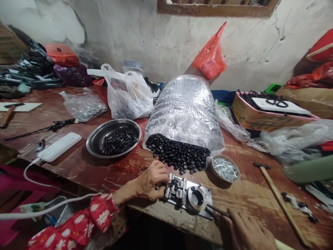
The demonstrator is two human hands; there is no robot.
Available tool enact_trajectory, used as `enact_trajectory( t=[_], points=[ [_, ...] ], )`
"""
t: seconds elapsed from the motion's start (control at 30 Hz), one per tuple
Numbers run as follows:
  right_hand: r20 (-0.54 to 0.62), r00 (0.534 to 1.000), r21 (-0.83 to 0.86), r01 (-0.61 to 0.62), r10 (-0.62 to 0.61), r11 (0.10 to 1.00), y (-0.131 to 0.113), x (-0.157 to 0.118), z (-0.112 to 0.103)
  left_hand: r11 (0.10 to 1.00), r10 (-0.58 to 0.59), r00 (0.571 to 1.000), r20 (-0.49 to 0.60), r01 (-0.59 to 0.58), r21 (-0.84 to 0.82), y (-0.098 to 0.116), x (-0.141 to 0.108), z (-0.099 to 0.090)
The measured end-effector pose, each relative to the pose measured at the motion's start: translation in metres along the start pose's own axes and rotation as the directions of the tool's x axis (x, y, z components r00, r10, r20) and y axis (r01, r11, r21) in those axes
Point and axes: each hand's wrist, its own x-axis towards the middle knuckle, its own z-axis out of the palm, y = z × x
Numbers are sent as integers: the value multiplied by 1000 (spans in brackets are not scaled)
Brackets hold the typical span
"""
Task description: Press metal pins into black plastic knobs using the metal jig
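A metal jig with a round ring sits at the table's front edge. My left hand is at the jig's left end, its fingers curled in a pinch. Something small and dark shows at those fingertips, too hidden to name. My right hand is closed over a thin dark lever that runs out from the ring. Behind the jig, small round black parts spill from a large clear plastic bag. Beside them stands a small bowl of metal pins.
A steel bowl with black pinned parts stands left. A hammer lies on the right near a green cylinder. A white power strip lies left, its cable crossing my left sleeve. Plastic bags and a cardboard box line the back.
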Motion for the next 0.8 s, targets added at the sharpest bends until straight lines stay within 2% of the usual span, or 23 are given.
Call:
enact_trajectory(
  t=[0.1,0.23,0.33,0.43,0.47,0.53,0.6,0.63,0.7,0.8],
  points=[
    [-40,999,-32,-16,14,999,-17,10,1,994,-47,997,-54,42,-98,0,1,3],
    [-76,997,-20,-10,9,1000,-19,12,3,951,-173,974,-144,127,-281,5,4,6],
    [-83,997,3,-2,3,1000,-17,12,4,897,-294,936,-195,200,-394,10,7,2],
    [-77,997,14,-6,7,1000,-17,12,4,873,-398,883,-248,282,-397,8,9,-16],
    [-75,997,16,-16,17,1000,-18,12,4,884,-416,861,-294,307,-351,4,9,-26],
    [-74,997,30,-24,26,999,-19,12,5,922,-386,799,-461,346,-172,-6,7,-51],
    [-83,996,42,-27,30,999,-19,12,5,898,-332,738,-587,438,43,-20,1,-78],
    [-92,995,45,-24,28,999,-18,12,5,856,-309,729,-611,492,155,-28,-3,-91],
    [-113,993,53,-10,16,999,-16,13,4,684,-356,730,-584,629,369,-40,-13,-112],
    [-164,986,96,25,-9,995,-13,19,1,398,-463,686,-561,726,560,-49,-27,-126]
  ],
)
